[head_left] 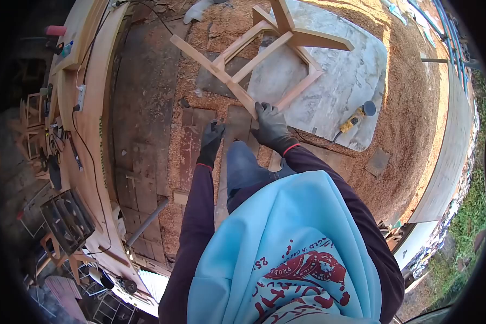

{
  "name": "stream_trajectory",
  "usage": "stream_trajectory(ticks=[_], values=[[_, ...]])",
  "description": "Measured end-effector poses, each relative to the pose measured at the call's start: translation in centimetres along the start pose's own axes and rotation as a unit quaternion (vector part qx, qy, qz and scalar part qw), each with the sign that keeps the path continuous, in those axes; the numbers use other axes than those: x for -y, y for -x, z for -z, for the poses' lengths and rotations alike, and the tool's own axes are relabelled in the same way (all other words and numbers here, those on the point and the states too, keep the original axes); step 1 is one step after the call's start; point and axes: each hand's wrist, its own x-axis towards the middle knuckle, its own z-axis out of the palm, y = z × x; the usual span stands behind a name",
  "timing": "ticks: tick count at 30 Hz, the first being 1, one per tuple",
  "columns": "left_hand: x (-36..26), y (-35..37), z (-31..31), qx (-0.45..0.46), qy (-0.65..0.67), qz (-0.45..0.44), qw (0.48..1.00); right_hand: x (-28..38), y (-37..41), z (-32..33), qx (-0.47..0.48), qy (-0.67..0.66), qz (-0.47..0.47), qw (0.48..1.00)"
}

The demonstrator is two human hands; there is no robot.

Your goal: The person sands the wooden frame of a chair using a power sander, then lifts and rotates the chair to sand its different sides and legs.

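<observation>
A wooden chair frame (245, 67) lies tilted over the floor boards and the edge of a pale stained sheet (335, 75). My right hand (272, 127), in a dark grey glove, has its fingers closed round the near corner of the frame. Left of it, my left hand (212, 141), gloved too, hovers over the boards, apart from the frame. Its fingers are curled together, and what they hold, if anything, is too small to tell. A yellow power tool (351, 122) with a round dark end rests on the sheet to the right.
Sawdust (410, 119) surrounds the sheet. A long wooden bench (94, 146) with a power strip (81, 97) and cable runs along the left. A metal tube (147, 221) lies at lower left. A dark cable passes near my right hand. Chair frames (33, 116) stand at far left.
</observation>
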Motion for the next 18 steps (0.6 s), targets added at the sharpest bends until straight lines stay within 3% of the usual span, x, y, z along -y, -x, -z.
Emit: stream_trajectory(ticks=[3, 4, 6, 8, 9, 11, 12, 14, 17, 18], values=[[-4.1, -5.6, 2.6, -0.030, 0.113, -0.063, 0.991, -0.4, -1.2, -1.1, 0.023, -0.046, -0.048, 0.998], [-7.2, -7.3, 3.4, -0.057, 0.109, -0.052, 0.991, -0.2, -1.6, -1.4, 0.029, -0.091, -0.079, 0.992], [-13.1, -11.2, 4.0, -0.140, 0.029, -0.109, 0.984, -0.3, -2.8, -2.2, 0.028, -0.129, -0.114, 0.985], [-14.4, -18.5, 5.5, -0.161, 0.024, -0.161, 0.973, -0.4, -4.6, -1.9, -0.003, -0.158, -0.166, 0.973], [-15.9, -20.2, 5.6, -0.141, 0.028, -0.159, 0.977, -0.3, -4.5, -1.9, -0.021, -0.160, -0.153, 0.975], [-19.0, -21.8, 5.6, 0.040, 0.039, -0.232, 0.971, 0.5, -2.7, -2.2, -0.036, -0.162, -0.172, 0.971], [-19.7, -23.9, 5.5, 0.060, 0.044, -0.236, 0.969, 0.2, -3.5, -1.7, -0.034, -0.167, -0.162, 0.972], [-18.8, -24.8, 7.2, -0.001, 0.079, -0.183, 0.980, 1.0, -2.5, -2.4, -0.023, -0.183, -0.172, 0.968], [-19.8, -27.2, 7.1, -0.014, 0.135, -0.117, 0.984, 0.2, -2.6, -3.0, -0.006, -0.175, -0.170, 0.970], [-20.0, -28.4, 6.8, 0.002, 0.127, -0.154, 0.980, 0.0, -2.4, -3.3, 0.003, -0.181, -0.170, 0.969]])
